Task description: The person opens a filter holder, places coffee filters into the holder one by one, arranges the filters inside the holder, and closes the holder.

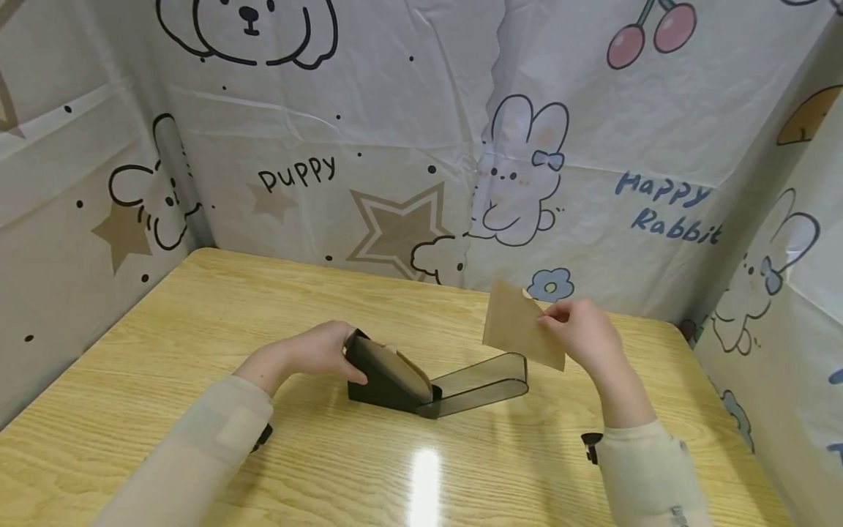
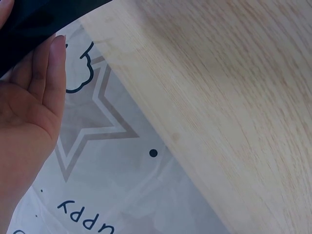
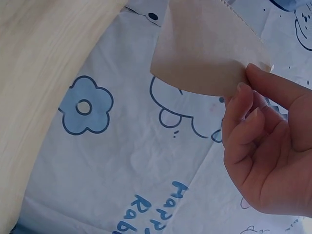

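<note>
In the head view my left hand (image 1: 324, 353) grips the upper back of a black filter holder (image 1: 382, 384), thumb on the near side. Brown coffee filters (image 1: 397, 366) lie in its sloping body, and its smoky see-through lid (image 1: 484, 382) is swung open to the right. My right hand (image 1: 588, 338) pinches one brown paper coffee filter (image 1: 520, 322) by its edge, above the table and right of the holder. The right wrist view shows that filter (image 3: 204, 48) with a curved edge and a crimped seam. Only a dark part of the holder (image 2: 44, 24) appears in the left wrist view.
The holder stands on a light wooden table (image 1: 296, 468). A printed cloth (image 1: 408, 110) hangs behind the table's far edge and along both sides. Dark wrist straps (image 1: 591, 445) show at the sleeves.
</note>
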A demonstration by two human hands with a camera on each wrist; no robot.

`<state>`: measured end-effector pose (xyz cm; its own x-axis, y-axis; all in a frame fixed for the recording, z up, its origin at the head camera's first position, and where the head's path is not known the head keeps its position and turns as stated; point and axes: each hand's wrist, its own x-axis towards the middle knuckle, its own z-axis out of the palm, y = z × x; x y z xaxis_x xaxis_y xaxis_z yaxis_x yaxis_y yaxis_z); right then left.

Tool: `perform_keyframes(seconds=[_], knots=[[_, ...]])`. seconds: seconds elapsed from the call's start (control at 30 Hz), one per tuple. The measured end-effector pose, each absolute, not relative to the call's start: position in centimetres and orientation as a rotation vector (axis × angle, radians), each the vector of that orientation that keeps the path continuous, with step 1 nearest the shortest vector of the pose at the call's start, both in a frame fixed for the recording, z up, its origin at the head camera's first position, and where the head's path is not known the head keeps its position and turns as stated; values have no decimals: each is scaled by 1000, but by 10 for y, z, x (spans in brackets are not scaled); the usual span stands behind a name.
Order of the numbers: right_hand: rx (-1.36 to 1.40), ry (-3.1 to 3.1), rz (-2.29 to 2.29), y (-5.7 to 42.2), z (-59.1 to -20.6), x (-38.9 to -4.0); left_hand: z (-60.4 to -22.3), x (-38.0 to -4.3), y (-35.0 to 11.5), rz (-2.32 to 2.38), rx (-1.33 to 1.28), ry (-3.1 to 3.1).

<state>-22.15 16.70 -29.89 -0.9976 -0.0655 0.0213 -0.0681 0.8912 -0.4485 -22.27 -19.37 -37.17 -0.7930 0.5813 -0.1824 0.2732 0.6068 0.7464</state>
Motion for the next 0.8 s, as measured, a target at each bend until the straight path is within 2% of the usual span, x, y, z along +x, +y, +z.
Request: perform_keyframes(seconds=[0.8], knots=[[154,-2888,850,154,-264,-203,-372,-222,-194,1026,681,2435]])
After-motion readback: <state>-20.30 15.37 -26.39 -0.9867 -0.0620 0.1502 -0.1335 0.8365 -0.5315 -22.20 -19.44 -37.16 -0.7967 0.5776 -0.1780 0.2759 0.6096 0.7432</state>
